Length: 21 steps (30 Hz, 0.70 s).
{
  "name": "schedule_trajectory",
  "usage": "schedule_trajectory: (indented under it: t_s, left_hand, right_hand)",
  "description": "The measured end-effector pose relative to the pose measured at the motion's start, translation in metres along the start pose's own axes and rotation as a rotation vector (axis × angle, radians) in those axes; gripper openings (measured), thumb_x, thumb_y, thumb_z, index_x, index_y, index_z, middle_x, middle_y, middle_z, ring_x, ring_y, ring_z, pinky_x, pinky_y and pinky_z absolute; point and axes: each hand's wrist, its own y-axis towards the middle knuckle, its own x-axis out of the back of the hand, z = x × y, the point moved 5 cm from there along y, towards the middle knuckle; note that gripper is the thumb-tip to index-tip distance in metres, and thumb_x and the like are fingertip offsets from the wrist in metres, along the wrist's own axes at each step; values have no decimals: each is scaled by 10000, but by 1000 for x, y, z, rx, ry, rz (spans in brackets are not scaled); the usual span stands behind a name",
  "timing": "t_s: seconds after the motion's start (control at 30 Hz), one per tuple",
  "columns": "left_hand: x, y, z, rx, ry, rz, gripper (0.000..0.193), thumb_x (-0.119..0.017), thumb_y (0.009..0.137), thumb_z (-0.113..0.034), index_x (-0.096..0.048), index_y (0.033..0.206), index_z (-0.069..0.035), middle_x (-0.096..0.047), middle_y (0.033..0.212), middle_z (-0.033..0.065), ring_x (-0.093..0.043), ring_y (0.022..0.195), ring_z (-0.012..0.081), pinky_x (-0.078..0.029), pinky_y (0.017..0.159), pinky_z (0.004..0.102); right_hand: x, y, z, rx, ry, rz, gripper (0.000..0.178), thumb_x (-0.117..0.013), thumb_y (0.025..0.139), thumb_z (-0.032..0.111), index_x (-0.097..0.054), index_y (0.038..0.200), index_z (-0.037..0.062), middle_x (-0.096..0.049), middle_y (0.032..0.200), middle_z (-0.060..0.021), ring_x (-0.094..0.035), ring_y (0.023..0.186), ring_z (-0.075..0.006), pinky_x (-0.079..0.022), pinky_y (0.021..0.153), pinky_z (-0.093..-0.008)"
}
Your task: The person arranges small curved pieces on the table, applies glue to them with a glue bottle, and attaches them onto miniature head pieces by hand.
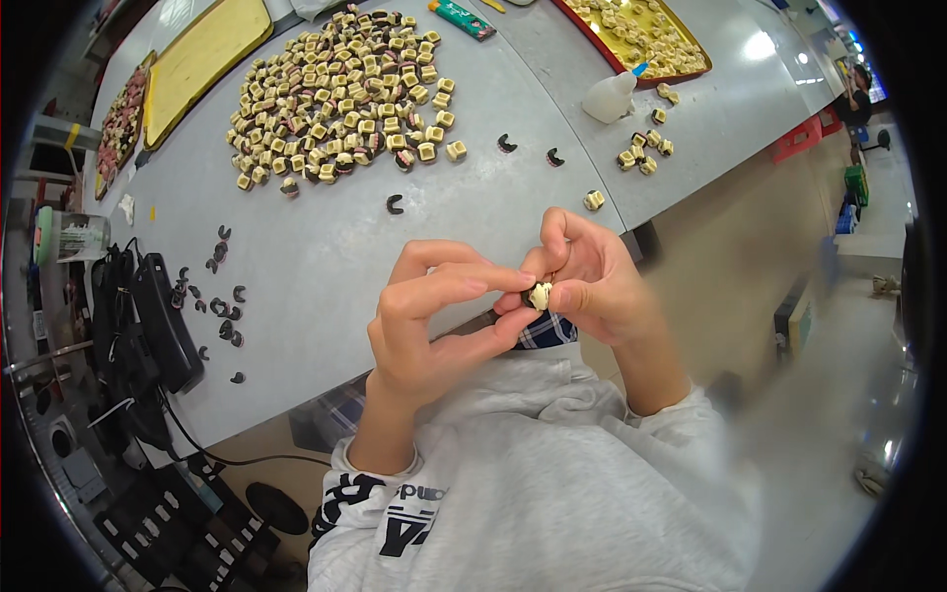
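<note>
While both hands meet above the near edge of the grey desk (326, 257), the left hand (434, 316) and the right hand (592, 281) pinch one small cream-coloured block (540, 294) between thumb and fingers (464, 284), held in the air just off the desk edge. At about eleven o'clock from the hands lies a large heap of similar blocks (345, 94), with dark C-shaped clips (222, 316) scattered at nine o'clock. A white bottle (609, 97) stands at one o'clock beside a red-rimmed tray (597, 44).
</note>
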Motion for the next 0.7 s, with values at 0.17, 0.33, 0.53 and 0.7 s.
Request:
schedule_trajectory:
  t_s: [0.17, 0.33, 0.53, 0.7]
  left_hand:
    - [-3, 1, 0, -16, 33, 12, 568, -803, 624, 45, -425, 1028, -84, -700, 848, 72, -581, 793, 215, -486, 636, 280]
    - [-6, -2, 1, 28, 29, 41, 642, -830, 590, 31, -403, 1047, -117, -698, 844, 94, -563, 831, 210, -432, 764, 311]
    - [31, 14, 13, 145, 441, -77, 450, -768, 682, -11, -545, 1072, -39, -639, 1047, 101, -569, 960, 265, -473, 827, 349]
    - [34, 11, 32, 502, 667, -9, 283, -661, 776, -8, -581, 1045, -46, -629, 1024, 101, -574, 962, 260, -452, 838, 357]
  right_hand:
    - [1, 0, -3, -1, 97, 10, 338, -661, 773, -31, -372, 886, 103, -651, 894, -180, -649, 885, -264, -504, 812, -365]
    - [3, -3, 1, 26, 38, -29, 422, -732, 739, 22, -371, 949, 81, -635, 867, -154, -657, 886, -256, -528, 799, -337]
    - [36, -27, 48, 465, -665, -431, 266, -635, 840, 22, -479, 1056, 30, -662, 971, -148, -613, 916, -156, -465, 825, -256]
    - [77, -45, 69, 635, -1134, -766, 196, -605, 850, -40, -590, 1045, -28, -641, 1067, -98, -603, 914, -136, -464, 858, -253]
